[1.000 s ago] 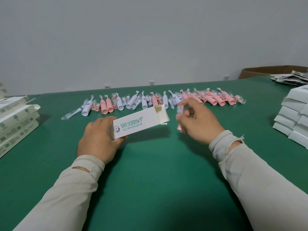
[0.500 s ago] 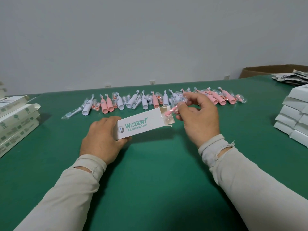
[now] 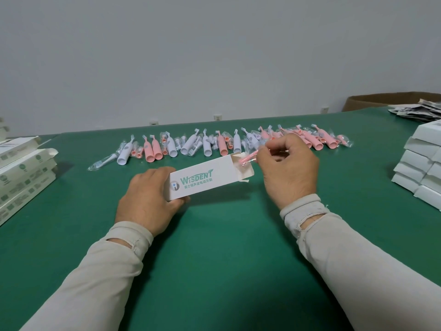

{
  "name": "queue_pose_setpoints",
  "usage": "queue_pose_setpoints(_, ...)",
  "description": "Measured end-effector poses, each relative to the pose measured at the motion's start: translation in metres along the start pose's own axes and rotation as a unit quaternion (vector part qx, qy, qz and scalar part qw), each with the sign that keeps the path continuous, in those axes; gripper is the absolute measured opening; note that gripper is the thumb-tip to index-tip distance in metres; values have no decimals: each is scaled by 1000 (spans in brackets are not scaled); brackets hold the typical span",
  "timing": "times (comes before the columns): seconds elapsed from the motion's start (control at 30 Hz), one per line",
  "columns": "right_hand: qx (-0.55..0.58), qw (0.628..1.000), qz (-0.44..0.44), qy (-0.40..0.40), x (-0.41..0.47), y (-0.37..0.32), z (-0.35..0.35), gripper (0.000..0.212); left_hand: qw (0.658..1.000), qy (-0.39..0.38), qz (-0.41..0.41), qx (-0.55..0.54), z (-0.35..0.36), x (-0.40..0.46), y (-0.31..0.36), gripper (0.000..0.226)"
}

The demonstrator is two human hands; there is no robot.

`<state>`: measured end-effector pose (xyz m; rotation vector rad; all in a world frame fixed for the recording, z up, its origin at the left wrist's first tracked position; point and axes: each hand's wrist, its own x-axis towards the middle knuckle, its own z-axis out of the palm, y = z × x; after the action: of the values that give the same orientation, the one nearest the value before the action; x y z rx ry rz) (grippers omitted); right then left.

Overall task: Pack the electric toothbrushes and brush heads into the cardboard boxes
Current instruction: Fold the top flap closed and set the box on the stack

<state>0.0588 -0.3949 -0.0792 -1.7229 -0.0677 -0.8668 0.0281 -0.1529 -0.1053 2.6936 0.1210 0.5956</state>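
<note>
Since the earlier frames, the right hand (image 3: 287, 168) has been carrying a pink brush head (image 3: 248, 159) in its clear wrapper from beside the cardboard box (image 3: 205, 179) to the box's open end, and the near tip of that brush head is now lying just inside the opening, between the raised flaps. Thumb and forefinger are pinching the wrapper's far end, while the other fingers are curling loosely into the palm. At the box's closed end, the left hand (image 3: 149, 199) is gripping it with the fingers wrapping round, holding it slightly tilted above the green table (image 3: 226, 247) with the printed face turned up. Behind both hands, a row of toothbrushes (image 3: 222, 145), white and pink and mixed with small wrapped brush heads, is stretching across the table near the wall. Two stacks of white boxes are sitting at the table's sides: a left stack (image 3: 22, 173) and a right stack (image 3: 420, 163). Farther back on the right, a pile of leaflets (image 3: 417, 112) is lying before a brown carton (image 3: 386, 100).
</note>
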Motion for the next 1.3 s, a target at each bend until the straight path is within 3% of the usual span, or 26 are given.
queue_pose_setpoints(0.2,-7,991,68,-119,-16,-1,9,21,1000,1,5,-11,1,-2,3,52)
queue_pose_setpoints(0.33,74,940,127,-309,-22,-6,15,38,1000,8,19,-12,2,-2,5,52)
queue_pose_setpoints(0.4,51,925,120,-357,-22,-7,14,51,1000,5,16,-11,1,-2,3,52)
queue_pose_setpoints(0.47,35,943,84,-321,-13,-8,8,50,1000,1,8,-14,0,-1,0,53)
queue_pose_setpoints(0.53,29,963,33,-267,0,-7,-3,29,1000,0,3,-14,0,0,-1,54)
queue_pose_setpoints(0.57,17,959,1,-284,5,-5,-10,21,1000,0,2,-14,0,0,-1,54)
queue_pose_setpoints(0.67,-78,913,-80,-392,10,4,-22,62,1000,0,1,-16,1,-1,-2,52)
queue_pose_setpoints(0.73,-104,908,-107,-391,9,8,-18,63,1000,3,0,-20,2,0,-3,52)
queue_pose_setpoints(0.9,-78,933,-128,-327,4,10,-11,36,1000,3,7,-26,3,0,-3,53)
queue_pose_setpoints(1.17,-95,944,-166,-270,-6,10,-3,32,999,10,9,-37,5,1,-5,50)
queue_pose_setpoints(1.3,-23,964,-128,-234,-9,3,-1,34,999,15,9,-40,5,1,-5,50)
